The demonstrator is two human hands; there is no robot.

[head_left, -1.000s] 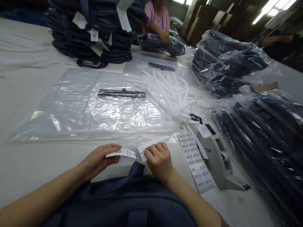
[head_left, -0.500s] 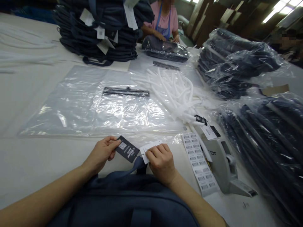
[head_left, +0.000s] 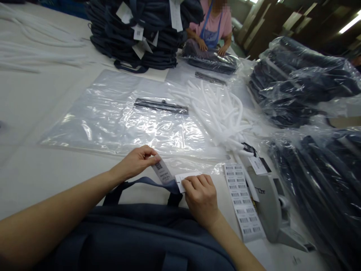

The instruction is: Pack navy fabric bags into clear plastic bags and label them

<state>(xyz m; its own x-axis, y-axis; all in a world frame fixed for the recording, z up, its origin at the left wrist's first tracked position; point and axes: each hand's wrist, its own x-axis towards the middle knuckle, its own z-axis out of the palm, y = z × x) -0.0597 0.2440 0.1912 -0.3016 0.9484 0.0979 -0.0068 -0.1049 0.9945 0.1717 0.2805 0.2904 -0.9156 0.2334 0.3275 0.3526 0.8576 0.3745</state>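
Note:
A dark blue bag (head_left: pixel 135 241) lies at the bottom of the head view, its carry handle (head_left: pixel 146 181) raised in a loop. Between thumb and fingers, my left hand (head_left: pixel 138 162) pinches the upper corner of a grey printed hang tag (head_left: pixel 163 171). The tag's lower end meets the handle. My right hand (head_left: pixel 201 197) is closed on a white tag (head_left: pixel 180 178) beside the handle; its fingers cover part of that tag. Both hands are above the bag's far edge.
Clear plastic bags (head_left: pixel 113 113) lie flat beyond my hands. White foam strips (head_left: pixel 220 113), a barcode sticker sheet (head_left: pixel 244 203) and a grey tape dispenser (head_left: pixel 267 203) are at right. Wrapped bags (head_left: pixel 304 79) and a bag stack (head_left: pixel 135 41) stand farther off. A co-worker (head_left: pixel 211 30) handles a wrapped bag.
My left hand has moved up and right; a light grey tag face now shows where a black one did. The handle shows more, and the view has shifted left.

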